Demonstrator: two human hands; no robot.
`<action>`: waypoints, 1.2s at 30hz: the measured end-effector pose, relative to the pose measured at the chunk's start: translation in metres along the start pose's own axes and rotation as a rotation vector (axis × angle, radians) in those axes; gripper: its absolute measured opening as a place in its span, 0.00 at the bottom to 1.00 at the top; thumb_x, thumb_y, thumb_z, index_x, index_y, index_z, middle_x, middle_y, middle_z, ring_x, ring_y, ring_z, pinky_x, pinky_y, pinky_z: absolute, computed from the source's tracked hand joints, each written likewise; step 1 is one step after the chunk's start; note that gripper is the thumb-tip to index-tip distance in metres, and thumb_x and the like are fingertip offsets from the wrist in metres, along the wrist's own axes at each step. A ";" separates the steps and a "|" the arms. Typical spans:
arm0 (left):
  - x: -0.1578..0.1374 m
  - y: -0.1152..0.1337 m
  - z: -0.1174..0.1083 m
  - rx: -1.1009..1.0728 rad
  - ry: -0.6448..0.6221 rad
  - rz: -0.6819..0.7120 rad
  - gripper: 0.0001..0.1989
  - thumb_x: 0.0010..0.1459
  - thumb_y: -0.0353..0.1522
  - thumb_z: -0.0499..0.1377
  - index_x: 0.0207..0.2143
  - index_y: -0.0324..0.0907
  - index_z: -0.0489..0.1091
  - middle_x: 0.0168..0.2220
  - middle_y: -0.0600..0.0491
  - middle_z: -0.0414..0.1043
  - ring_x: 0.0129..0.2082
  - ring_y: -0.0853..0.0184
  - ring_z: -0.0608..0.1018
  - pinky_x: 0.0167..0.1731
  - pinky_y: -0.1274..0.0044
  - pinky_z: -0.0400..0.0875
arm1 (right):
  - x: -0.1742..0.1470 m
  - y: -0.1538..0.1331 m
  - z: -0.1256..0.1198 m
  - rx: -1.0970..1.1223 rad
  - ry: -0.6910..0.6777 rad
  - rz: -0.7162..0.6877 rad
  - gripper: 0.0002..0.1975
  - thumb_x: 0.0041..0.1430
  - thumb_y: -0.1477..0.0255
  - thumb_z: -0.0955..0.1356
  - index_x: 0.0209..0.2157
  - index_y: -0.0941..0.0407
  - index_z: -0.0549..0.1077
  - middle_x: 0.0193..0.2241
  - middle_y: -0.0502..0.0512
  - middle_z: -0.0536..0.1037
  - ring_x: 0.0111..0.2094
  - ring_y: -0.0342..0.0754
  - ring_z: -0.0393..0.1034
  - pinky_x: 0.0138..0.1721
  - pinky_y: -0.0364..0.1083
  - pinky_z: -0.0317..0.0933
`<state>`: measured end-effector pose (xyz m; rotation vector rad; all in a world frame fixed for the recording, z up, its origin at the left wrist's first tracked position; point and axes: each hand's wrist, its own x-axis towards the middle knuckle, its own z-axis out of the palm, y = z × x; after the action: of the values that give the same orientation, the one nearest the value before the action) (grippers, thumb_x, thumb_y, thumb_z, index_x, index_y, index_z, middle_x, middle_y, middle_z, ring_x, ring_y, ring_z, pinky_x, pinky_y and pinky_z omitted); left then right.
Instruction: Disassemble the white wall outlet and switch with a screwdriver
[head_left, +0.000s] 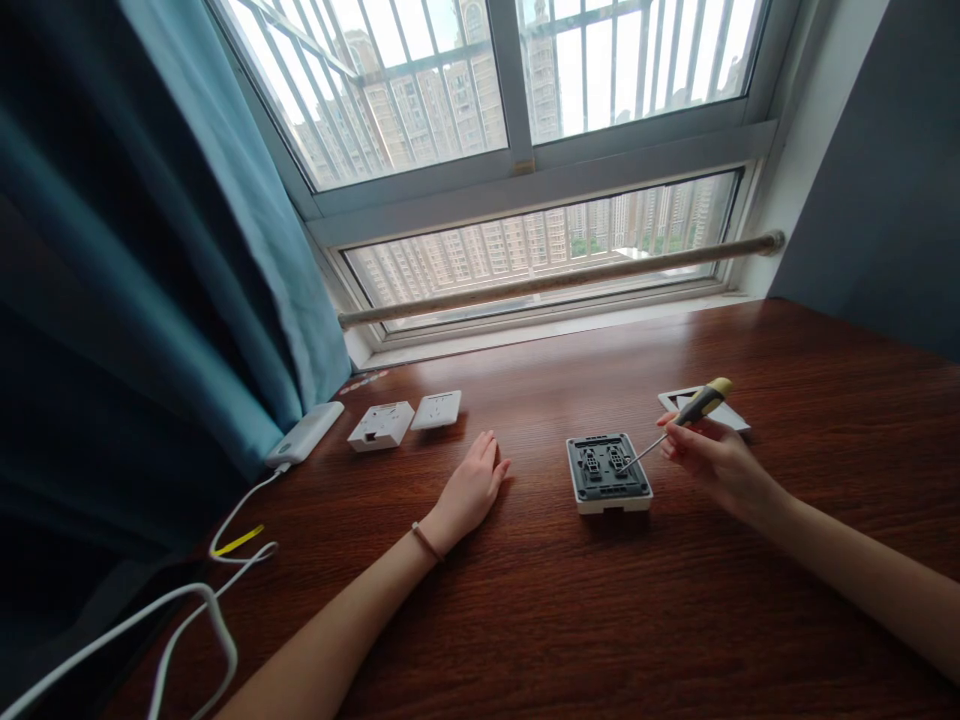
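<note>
My right hand (709,458) grips a screwdriver (691,408) with a grey and yellow handle. Its thin shaft slants down to the left, and the tip is at the right-hand mechanism of a wall switch (610,478). That switch lies face up on the table, its dark grey inner plate showing above a white base. Flat on the wood to its left rests my left hand (471,483), fingers stretched out and holding nothing. Partly behind my right hand lies a white switch frame (731,417).
A white mounting box (381,427) and a white socket panel (436,409) sit at the back left of the brown table (525,620). Beside the blue curtain (225,250) is a white power bank (306,435) with a white cable (217,620). A window stands behind the table.
</note>
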<state>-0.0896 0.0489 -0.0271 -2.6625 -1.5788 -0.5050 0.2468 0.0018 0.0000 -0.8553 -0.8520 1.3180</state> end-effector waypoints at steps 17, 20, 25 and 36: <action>0.003 0.043 -0.021 -0.350 0.140 0.275 0.37 0.57 0.40 0.55 0.63 0.44 0.39 0.64 0.43 0.43 0.64 0.55 0.48 0.61 0.59 0.49 | 0.021 -0.061 0.014 -0.163 0.011 -0.103 0.19 0.34 0.76 0.76 0.32 0.52 0.73 0.30 0.51 0.77 0.25 0.43 0.65 0.20 0.41 0.57; 0.015 0.065 -0.019 -0.442 0.002 0.348 0.46 0.51 0.43 0.60 0.63 0.41 0.35 0.64 0.40 0.40 0.64 0.53 0.47 0.61 0.59 0.48 | 0.035 -0.093 0.033 -0.199 -0.096 -0.129 0.17 0.36 0.77 0.75 0.32 0.54 0.71 0.30 0.53 0.78 0.23 0.41 0.64 0.20 0.41 0.56; 0.028 0.086 -0.007 -0.579 -0.095 0.360 0.51 0.47 0.43 0.63 0.63 0.39 0.34 0.64 0.39 0.39 0.64 0.52 0.48 0.61 0.59 0.48 | 0.041 -0.107 0.056 -0.212 -0.115 -0.262 0.06 0.48 0.71 0.71 0.28 0.57 0.71 0.30 0.56 0.77 0.22 0.40 0.64 0.19 0.42 0.56; 0.024 0.089 -0.001 -0.599 -0.092 0.308 0.41 0.47 0.33 0.63 0.60 0.40 0.46 0.58 0.41 0.50 0.59 0.55 0.57 0.60 0.63 0.54 | 0.039 -0.070 0.041 -0.623 -0.147 -0.359 0.16 0.46 0.67 0.72 0.31 0.56 0.62 0.22 0.48 0.73 0.12 0.38 0.62 0.11 0.40 0.55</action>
<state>-0.0032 0.0257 -0.0053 -3.3179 -1.1229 -0.9795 0.2440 0.0382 0.0824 -1.0258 -1.4998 0.8060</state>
